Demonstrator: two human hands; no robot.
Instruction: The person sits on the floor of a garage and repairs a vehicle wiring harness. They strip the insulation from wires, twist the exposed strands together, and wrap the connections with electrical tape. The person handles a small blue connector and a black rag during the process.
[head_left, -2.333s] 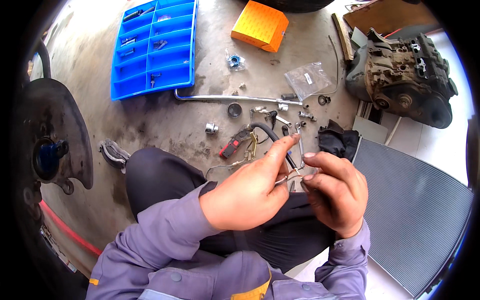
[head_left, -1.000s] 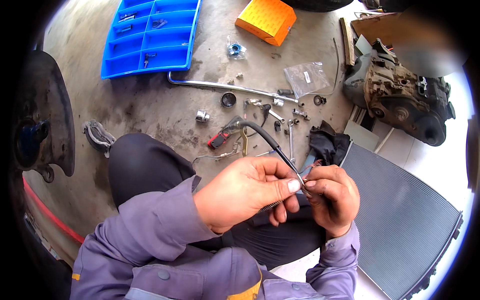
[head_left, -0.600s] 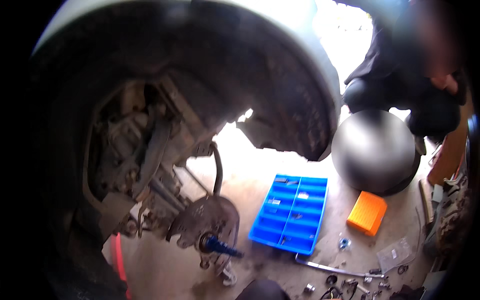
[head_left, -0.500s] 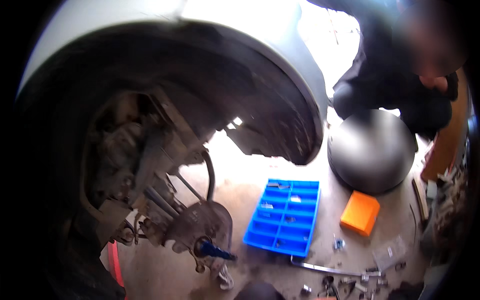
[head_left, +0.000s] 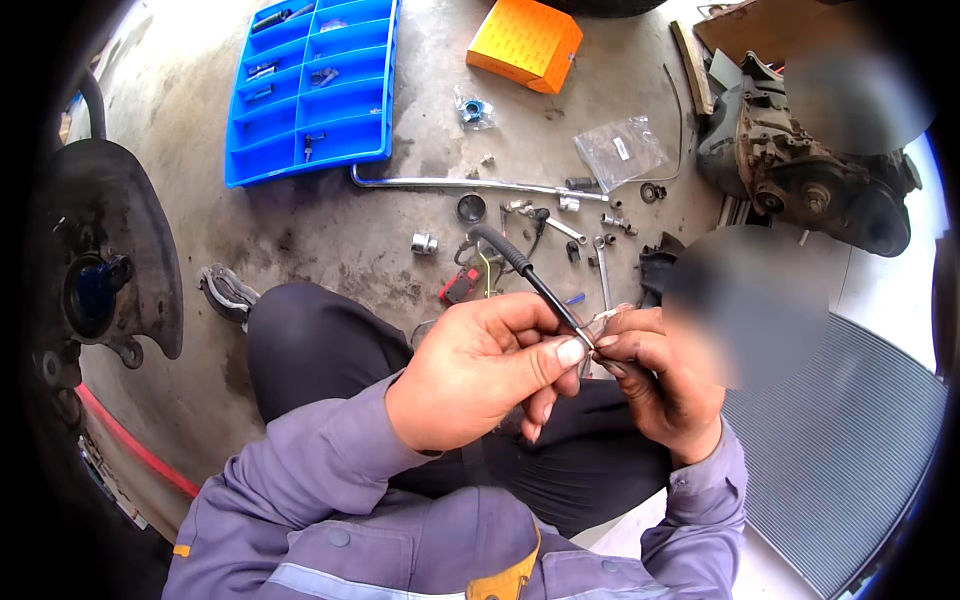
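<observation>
Both my hands are together above my lap, closed at the fingertips. My left hand [head_left: 485, 365] pinches a black cable [head_left: 547, 293] with a ribbed sleeve, thumb pressed near its thin lower end. Opposite it, my right hand [head_left: 665, 375] has thumb and fingers closed on that same thin end, where light-coloured bare strands or a frayed bit seem to show. The fingers hide the exact tip. From the hands, the cable rises and bends over to the left. Just beyond it on the floor lie a small red and black object [head_left: 460, 286] and combination wrenches [head_left: 602, 272].
A blue compartment tray [head_left: 228, 150] holding small parts, an orange box [head_left: 520, 45], a long metal bar [head_left: 450, 184], sockets [head_left: 424, 243] and a plastic bag [head_left: 625, 150] are on the concrete. Left is a wheel hub [head_left: 95, 290]; right, a greasy machine assembly [head_left: 800, 180] and finned panel [head_left: 840, 450].
The view has swung down and right, from the wheel arch to my lap. My hands and the cable now show; the tray and orange box have shifted up and left in the picture.
</observation>
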